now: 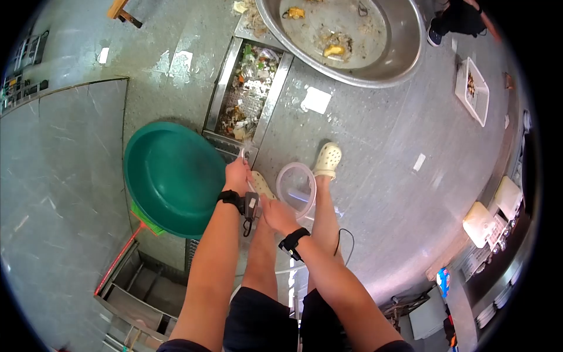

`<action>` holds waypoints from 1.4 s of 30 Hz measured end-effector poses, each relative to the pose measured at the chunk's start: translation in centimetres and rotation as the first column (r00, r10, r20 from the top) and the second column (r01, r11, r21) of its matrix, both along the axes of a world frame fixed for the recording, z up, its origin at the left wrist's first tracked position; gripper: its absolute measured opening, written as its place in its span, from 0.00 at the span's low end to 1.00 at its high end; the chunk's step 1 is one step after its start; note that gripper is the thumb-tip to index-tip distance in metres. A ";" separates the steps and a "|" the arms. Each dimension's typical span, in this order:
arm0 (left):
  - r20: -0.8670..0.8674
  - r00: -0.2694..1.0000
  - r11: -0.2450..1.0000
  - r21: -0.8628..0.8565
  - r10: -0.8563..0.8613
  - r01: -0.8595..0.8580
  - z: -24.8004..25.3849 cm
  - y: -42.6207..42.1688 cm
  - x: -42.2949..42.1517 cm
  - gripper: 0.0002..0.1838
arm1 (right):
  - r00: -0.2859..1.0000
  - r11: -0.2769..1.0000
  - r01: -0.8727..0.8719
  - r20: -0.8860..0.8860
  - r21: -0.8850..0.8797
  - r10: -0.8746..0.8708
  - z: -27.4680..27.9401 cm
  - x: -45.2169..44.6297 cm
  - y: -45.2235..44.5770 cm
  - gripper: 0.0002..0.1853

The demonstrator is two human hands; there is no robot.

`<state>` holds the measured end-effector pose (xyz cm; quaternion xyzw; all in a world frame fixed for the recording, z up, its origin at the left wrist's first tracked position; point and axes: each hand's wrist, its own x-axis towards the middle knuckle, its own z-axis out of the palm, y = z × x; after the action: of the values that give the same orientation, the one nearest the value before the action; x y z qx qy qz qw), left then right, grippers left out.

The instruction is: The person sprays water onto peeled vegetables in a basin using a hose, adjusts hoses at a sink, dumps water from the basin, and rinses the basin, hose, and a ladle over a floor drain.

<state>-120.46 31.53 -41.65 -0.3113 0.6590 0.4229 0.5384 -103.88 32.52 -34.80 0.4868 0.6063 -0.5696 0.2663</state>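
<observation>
My left hand [237,176] is closed around the end of a pale hose [251,186], and a blurred spray seems to leave its tip toward the floor drain [283,79]. Close behind it, my right hand [279,216] is also closed, apparently on the same hose, though its fingers are partly hidden. A large green basin [176,182] tilts beside my left hand. To the right of my hands stands a round clear plastic tub [297,206]. Food scraps [249,88] fill the drain channel.
A wide metal basin [404,50] with scraps stands at the top. A white crate [478,97] is at the upper right, near another person's leg [454,20]. A red-handled broom [120,258] lies left, beside a metal frame [146,287]. The floor looks wet.
</observation>
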 end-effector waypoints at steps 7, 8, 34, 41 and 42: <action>-0.001 1.000 0.997 -0.071 -0.026 0.026 -0.9 -0.3 -1.2 0.09 | 0.999 0.999 -0.048 0.016 -0.008 0.048 -1.5 -1.4 -1.2 0.30; 0.042 0.999 0.998 -0.063 0.004 -0.002 -1.3 -0.4 -1.4 0.09 | 0.999 0.999 -0.050 0.021 -0.006 0.050 -1.4 -1.5 -0.9 0.30; 0.051 0.999 0.984 -0.180 -0.005 0.014 -7.5 -1.2 -1.0 0.10 | 0.984 0.995 -0.090 -0.147 0.047 0.096 0.4 2.0 4.0 0.19; 0.026 0.998 0.978 -0.199 -0.066 0.069 -8.6 -0.4 -1.3 0.10 | 0.967 0.978 -0.113 -0.208 0.178 0.149 -2.2 2.5 4.1 0.14; 0.025 0.994 0.975 -0.191 -0.108 0.111 -8.6 -0.1 -1.5 0.10 | 0.969 0.983 -0.092 -0.211 0.162 0.125 -2.1 2.3 4.5 0.14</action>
<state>-121.94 31.40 -50.27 -0.3282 0.7091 0.3245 0.5331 -101.57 37.02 -36.94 0.4054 0.6992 -0.5571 0.1906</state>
